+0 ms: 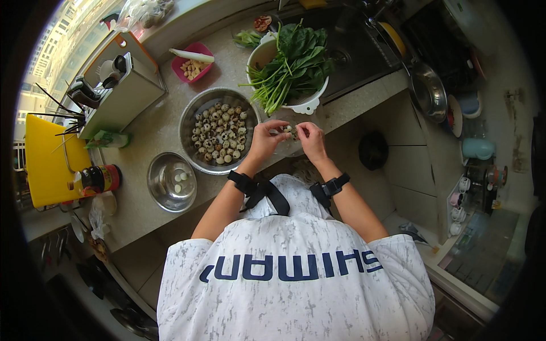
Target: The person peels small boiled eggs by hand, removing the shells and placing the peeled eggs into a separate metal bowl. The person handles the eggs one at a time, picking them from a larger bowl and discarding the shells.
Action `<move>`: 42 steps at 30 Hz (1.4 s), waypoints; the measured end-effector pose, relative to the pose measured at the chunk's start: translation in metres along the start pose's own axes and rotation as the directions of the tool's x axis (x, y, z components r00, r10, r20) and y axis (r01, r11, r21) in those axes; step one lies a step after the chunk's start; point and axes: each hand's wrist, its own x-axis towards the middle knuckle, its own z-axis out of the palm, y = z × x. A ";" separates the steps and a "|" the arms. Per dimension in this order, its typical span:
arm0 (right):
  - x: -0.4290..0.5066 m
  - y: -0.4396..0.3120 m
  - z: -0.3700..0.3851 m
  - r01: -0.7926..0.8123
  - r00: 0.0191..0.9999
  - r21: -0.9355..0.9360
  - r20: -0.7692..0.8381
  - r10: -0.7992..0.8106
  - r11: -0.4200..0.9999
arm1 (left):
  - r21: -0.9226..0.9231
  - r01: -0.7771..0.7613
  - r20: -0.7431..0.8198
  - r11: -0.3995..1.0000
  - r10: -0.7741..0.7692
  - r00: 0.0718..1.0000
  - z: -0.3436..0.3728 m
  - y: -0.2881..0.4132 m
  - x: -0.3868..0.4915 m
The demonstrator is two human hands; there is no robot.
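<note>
A speckled quail egg (288,129), with a patch of white showing, is held between my two hands near the counter's front edge. My left hand (268,138) grips it from the left, thumb and fingers bent around it. From the other side my right hand (312,140) pinches at its shell with thumb and forefinger. Beneath them lies a clear plastic bag or sheet (286,148), partly covered by the hands. Left of my left hand, a large steel basin (186,153) holds many speckled quail eggs (222,132). In a smaller steel bowl (162,200) sit three peeled white eggs (179,182).
Beyond my hands stands a white colander (308,105) heaped with leafy greens (294,64), beside the dark sink (362,64). A pink bowl (177,68) contains garlic cloves and a white stalk. Leftward are a utensil holder (128,93), a sauce bottle (100,179) and a yellow board (51,162).
</note>
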 end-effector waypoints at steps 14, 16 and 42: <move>0.000 -0.014 -0.004 -0.094 0.994 0.291 0.075 0.075 0.952 | -0.265 0.056 0.156 0.963 -0.014 0.988 0.001 -0.016 0.001; -0.001 -0.019 -0.003 -0.101 0.993 0.323 0.089 0.076 0.941 | -0.178 0.006 0.153 0.984 0.022 0.988 0.002 -0.014 0.000; -0.006 -0.030 -0.003 0.040 0.999 0.178 -0.019 -0.037 0.983 | -0.269 0.116 0.111 0.956 -0.089 0.990 -0.001 -0.009 -0.002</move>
